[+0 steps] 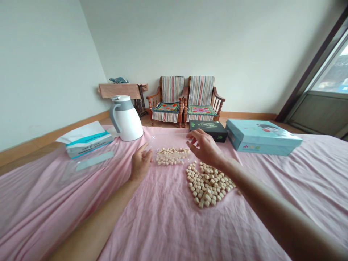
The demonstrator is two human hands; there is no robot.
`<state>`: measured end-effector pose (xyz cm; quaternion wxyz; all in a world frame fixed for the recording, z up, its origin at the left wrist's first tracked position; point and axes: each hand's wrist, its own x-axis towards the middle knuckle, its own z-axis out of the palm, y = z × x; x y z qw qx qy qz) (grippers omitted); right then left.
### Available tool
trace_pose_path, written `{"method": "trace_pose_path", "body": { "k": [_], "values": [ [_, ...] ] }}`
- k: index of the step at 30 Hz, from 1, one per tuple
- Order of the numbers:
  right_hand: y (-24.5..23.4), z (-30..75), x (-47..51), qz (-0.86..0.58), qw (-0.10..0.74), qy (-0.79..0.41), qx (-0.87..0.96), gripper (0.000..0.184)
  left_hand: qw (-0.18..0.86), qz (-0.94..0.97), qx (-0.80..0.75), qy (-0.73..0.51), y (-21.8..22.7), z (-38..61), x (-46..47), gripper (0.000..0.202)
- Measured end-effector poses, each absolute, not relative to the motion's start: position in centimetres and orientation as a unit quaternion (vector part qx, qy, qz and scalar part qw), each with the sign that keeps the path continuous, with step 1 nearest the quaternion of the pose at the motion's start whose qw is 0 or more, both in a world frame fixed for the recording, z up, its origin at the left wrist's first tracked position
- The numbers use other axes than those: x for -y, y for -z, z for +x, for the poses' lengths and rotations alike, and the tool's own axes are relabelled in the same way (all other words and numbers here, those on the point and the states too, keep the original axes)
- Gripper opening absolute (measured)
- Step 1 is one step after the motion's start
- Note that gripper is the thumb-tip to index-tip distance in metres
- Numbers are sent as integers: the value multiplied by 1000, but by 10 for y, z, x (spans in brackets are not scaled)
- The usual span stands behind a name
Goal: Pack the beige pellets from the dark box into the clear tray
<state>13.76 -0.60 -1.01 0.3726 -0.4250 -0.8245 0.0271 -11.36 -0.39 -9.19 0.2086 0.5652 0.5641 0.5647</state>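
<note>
Both forearms (174,221) reach forward from the bottom of the frame over a pink bedsheet (163,232), which is wrinkled and covers the whole foreground. Left hand (140,163): upright, beside the left edge of the smaller pile, fingers raised. A transparent plastic piece (150,143) stands just past the fingertips; can't tell if it's gripped or only touching. Right hand (205,146): open, relaxed, fingers spread and curving down, holding nothing, hovering above the far right end of the smaller pile and near the black box.

Smaller pile (172,156): pale cube-shaped pieces in a loose strip between the hands, possibly on or in transparent plastic, hard to tell. Larger pile (209,185): same pieces, closer to the camera, spread in a rough heart-like patch under the right forearm, a stray piece or two at its right edge.

Further left, a transparent bag with a teal strip (92,161) lies flat, next to a white and teal tissue packet (87,139). White jug with grey handle (126,117) stands upright at the far edge. Black box (208,130) sits just beside a light blue box (262,137). Behind the bed, two wooden armchairs (187,101) with striped covers stand against the wall. Window (328,76) at right.
</note>
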Motion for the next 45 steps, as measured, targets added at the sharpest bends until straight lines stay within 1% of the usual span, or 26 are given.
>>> {"method": "trace_pose_path", "body": {
  "k": [1, 3, 7, 10, 12, 14, 17, 21, 24, 26, 28, 30, 31, 33, 37, 39, 41, 43, 45],
  "values": [
    [10, 138, 8, -428, 363, -34, 827, 12, 210, 566, -563, -564, 92, -114, 4, 62],
    [13, 143, 18, -436, 305, -55, 845, 9, 211, 570, -560, -562, 92, -114, 4, 62],
    [21, 166, 49, -432, 118, -121, 886, 11, 211, 578, -556, -559, 92, -113, 4, 61],
    [30, 181, 68, -402, 27, -158, 901, 25, 214, 576, -555, -560, 92, -112, 4, 59],
    [36, 186, 76, -402, 0, -169, 900, 31, 215, 574, -554, -563, 92, -111, 4, 58],
    [42, 187, 80, -412, -3, -173, 895, 31, 213, 573, -554, -565, 91, -111, 4, 57],
    [47, 184, 80, -418, 16, -167, 893, 25, 213, 573, -553, -566, 91, -111, 4, 57],
    [35, 174, 64, -416, 75, -133, 897, 20, 232, 573, -544, -567, 94, -113, 2, 58],
    [18, 160, 39, -440, 156, -98, 879, 18, 234, 576, -540, -568, 96, -115, 1, 59],
    [11, 149, 22, -457, 234, -71, 855, 18, 234, 578, -537, -568, 97, -115, 2, 60],
    [9, 140, 9, -463, 311, -64, 828, 20, 242, 576, -535, -569, 95, -115, 4, 61],
    [13, 137, 5, -457, 353, -70, 813, 21, 253, 571, -534, -570, 93, -113, 6, 63],
    [15, 138, 7, -454, 352, -76, 815, 19, 256, 569, -534, -571, 92, -112, 6, 64],
    [19, 143, 19, -453, 303, -88, 834, 12, 254, 569, -535, -571, 92, -112, 7, 64],
    [23, 162, 55, -448, 112, -135, 877, 11, 237, 579, -536, -567, 95, -113, 4, 59],
    [25, 169, 72, -432, 44, -173, 884, 15, 231, 583, -537, -564, 97, -114, 2, 58],
    [30, 173, 85, -417, 18, -196, 887, 21, 228, 585, -542, -559, 98, -115, 2, 59],
    [37, 175, 93, -411, 20, -198, 890, 24, 216, 589, -549, -552, 98, -115, 2, 58],
    [43, 175, 95, -409, 29, -194, 891, 24, 164, 597, -561, -549, 97, -114, 2, 55]
  ]
}}
